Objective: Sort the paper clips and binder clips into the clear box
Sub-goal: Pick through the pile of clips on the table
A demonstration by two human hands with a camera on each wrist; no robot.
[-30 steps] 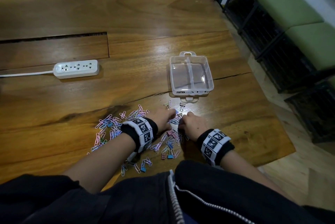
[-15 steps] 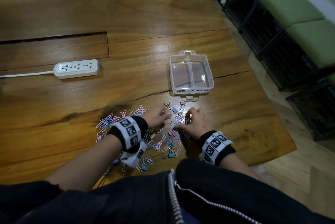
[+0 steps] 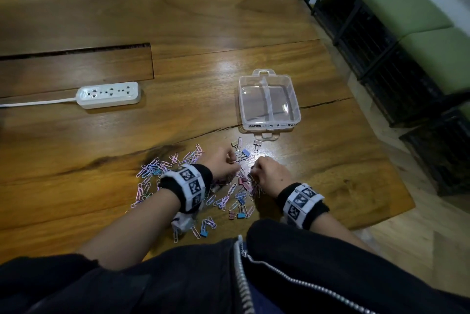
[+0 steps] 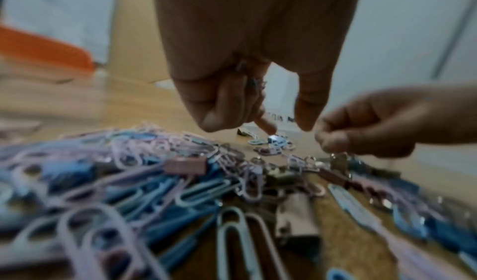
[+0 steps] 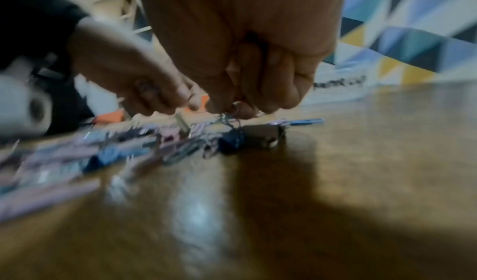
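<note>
Pastel paper clips and small binder clips lie scattered on the wooden table, in front of the clear two-compartment box. Both hands hover over the far middle of the pile. My left hand has its fingers curled, and in the left wrist view a few small clips show tucked inside them, with index and thumb pointing down. My right hand pinches the wire handle of a binder clip that still touches the table. The box's compartments hold nothing.
A white power strip with its cord lies at the far left. A long slot cuts the table top behind it. The table's right edge is close to my right wrist, with green benches beyond.
My left forearm has swung to the left while the hand stayed on the pile. Both hands have curled more tightly onto clips at the pile's far middle.
</note>
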